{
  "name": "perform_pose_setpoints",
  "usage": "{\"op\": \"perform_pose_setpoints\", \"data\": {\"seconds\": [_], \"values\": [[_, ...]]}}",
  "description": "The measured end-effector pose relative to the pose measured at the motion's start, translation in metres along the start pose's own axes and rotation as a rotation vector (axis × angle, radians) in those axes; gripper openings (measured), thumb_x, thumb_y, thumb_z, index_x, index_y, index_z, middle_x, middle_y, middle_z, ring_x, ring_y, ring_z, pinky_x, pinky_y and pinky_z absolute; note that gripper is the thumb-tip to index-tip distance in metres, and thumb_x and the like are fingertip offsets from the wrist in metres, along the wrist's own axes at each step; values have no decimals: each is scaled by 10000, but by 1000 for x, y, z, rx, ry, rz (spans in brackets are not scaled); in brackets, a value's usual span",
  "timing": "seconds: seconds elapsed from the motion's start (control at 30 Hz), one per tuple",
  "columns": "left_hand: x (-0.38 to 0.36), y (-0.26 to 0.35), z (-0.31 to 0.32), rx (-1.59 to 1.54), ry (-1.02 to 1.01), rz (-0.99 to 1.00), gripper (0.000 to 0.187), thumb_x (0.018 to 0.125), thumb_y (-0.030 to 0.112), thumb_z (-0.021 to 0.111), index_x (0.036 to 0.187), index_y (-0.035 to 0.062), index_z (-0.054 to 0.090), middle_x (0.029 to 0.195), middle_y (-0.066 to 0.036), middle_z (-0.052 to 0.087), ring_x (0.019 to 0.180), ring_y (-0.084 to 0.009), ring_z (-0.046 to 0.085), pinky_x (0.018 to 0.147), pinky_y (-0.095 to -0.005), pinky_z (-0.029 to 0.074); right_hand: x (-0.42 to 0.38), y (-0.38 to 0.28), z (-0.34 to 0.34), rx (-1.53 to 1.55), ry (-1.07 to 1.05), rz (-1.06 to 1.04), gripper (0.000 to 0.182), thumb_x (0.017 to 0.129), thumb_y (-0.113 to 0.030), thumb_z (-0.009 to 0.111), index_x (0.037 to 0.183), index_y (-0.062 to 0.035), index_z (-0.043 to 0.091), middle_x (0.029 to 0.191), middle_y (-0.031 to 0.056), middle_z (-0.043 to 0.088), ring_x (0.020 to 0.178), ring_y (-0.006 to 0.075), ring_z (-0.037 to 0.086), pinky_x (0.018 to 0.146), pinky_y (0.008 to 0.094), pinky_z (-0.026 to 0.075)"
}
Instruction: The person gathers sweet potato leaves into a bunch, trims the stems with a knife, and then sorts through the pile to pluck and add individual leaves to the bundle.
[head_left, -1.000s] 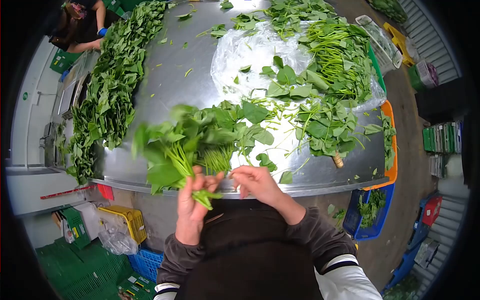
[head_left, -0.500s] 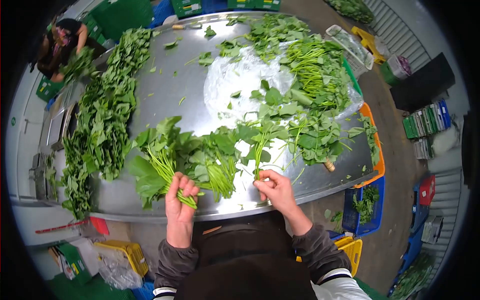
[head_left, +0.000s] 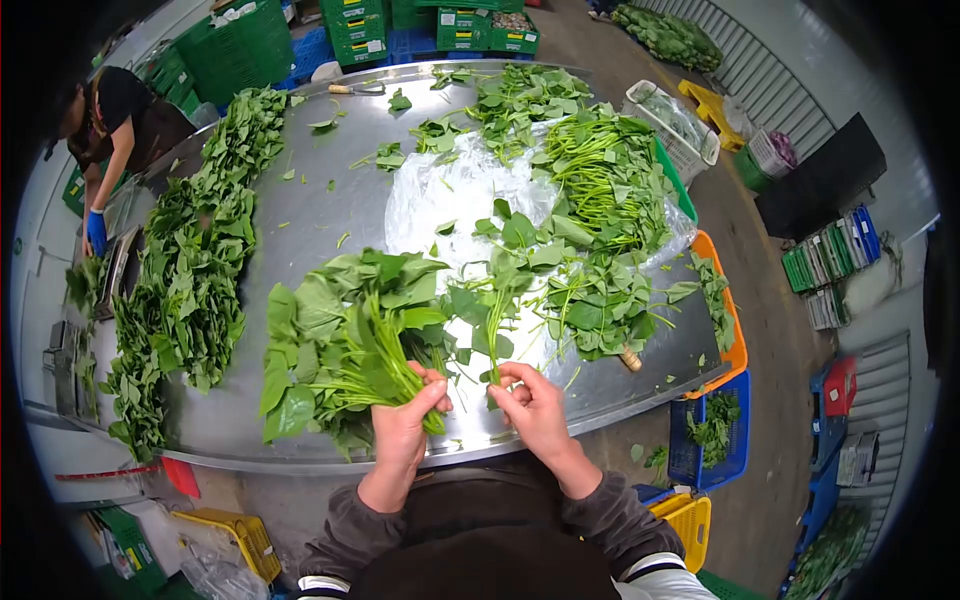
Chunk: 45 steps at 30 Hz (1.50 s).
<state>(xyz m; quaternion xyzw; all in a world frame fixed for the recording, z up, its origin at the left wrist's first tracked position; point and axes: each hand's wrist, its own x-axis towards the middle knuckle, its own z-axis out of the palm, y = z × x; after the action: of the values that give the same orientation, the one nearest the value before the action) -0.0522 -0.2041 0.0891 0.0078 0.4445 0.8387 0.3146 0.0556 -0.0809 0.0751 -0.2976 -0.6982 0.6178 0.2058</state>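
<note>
Clasped in left hand near stem ends: leafy bunch, leaves toward ten o'clock, likely to avoid crushing. Pinched in right hand, at bunch's three o'clock: slim sprig, probably for fine control. Heaped at one o'clock, perhaps for reach: stemmed greens.

Two bunches of greens are held: one thick bunch in the left fingers and one thin bunch in the right fingers. One tabletop bears one plastic sheet, two wooden handles, one long row of leaves and too many loose leaves to count. Around it are one other person with one blue glove showing, and one orange crate with one blue crate just beside it.
</note>
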Motion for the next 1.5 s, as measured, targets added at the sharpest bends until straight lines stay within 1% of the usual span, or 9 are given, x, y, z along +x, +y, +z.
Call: {"op": "perform_pose_setpoints", "data": {"seconds": [0.3, 0.57, 0.87, 0.93, 1.07, 1.17, 1.27, 1.4, 1.5], "values": [[3, -30, 24, 209, 101, -10, 297, 698, -65, 671, 922, 12, 492, 732, -48, 539, 649, -135, 550, 559, -242, 467, 1, -15, -5, -566, 38, -502, 212, 669, -81, 718, 847, -49, 609, 677, 29, 581, 436, 85, 481, 419, 223, 377], [1, -33, 11, 198, 71, -127, 289, 696, -58, 665, 921, -9, 490, 718, -70, 546, 577, -153, 546, 522, -262, 466, 15, 2, -12, 369, -316, 320, 245, 838, -128, 564, 1019, 37, 578, 795, 7, 582, 498, 33, 450, 468, 185, 368], [17, 28, -68, -222, 357, 10, 127, 818, 54, 582, 922, -8, 545, 895, -89, 569, 847, -199, 563, 801, -359, 488, 50, 32, -38, 903, 329, 278, 363, 898, -309, 492, 1061, 14, 517, 813, 65, 566, 467, 88, 458, 446, 222, 414], [15, 26, -92, -259, 391, -25, 128, 818, 52, 580, 926, -3, 538, 895, -86, 563, 830, -191, 561, 787, -351, 488, 57, 40, -34, 1089, 403, 653, 432, 872, -337, 522, 1112, 19, 478, 872, 95, 578, 534, 116, 531, 491, 240, 453], [27, 6, -144, -478, 284, -163, 194, 831, 63, 572, 998, 10, 488, 812, -40, 495, 642, -114, 464, 621, -266, 422, 30, 77, 21, 43, -317, 475, 366, 804, -273, 597, 1040, 5, 567, 759, 71, 626, 486, 152, 584, 485, 238, 455], [24, 11, -147, -552, 276, -187, 237, 842, 84, 565, 1046, 3, 477, 747, -12, 447, 598, -95, 407, 580, -240, 375, 30, 106, 59, -542, -214, 56, 283, 781, -220, 612, 980, -18, 601, 737, 70, 635, 474, 132, 585, 462, 248, 445], [20, 31, -147, -656, 257, -196, 266, 852, 107, 557, 1078, -5, 473, 692, 8, 398, 576, -88, 368, 560, -228, 342, 38, 105, 68, -167, -218, 339, 209, 766, -161, 623, 922, -23, 612, 713, 51, 625, 467, 93, 548, 446, 234, 416], [8, 51, -129, -575, 173, -134, 127, 870, 146, 531, 924, 34, 503, 641, 22, 372, 510, -73, 338, 492, -214, 302, 35, 61, 44, -70, 4, 146, 106, 749, -71, 628, 845, -31, 607, 635, 12, 584, 444, 29, 435, 422, 200, 349], [6, 51, -98, -416, 146, -117, 93, 865, 135, 533, 833, 62, 486, 621, 25, 356, 498, -74, 331, 488, -222, 297, 50, 82, 18, -499, -86, 38, 147, 793, -152, 596, 847, -16, 610, 628, 31, 588, 434, 77, 508, 419, 225, 393]]}}
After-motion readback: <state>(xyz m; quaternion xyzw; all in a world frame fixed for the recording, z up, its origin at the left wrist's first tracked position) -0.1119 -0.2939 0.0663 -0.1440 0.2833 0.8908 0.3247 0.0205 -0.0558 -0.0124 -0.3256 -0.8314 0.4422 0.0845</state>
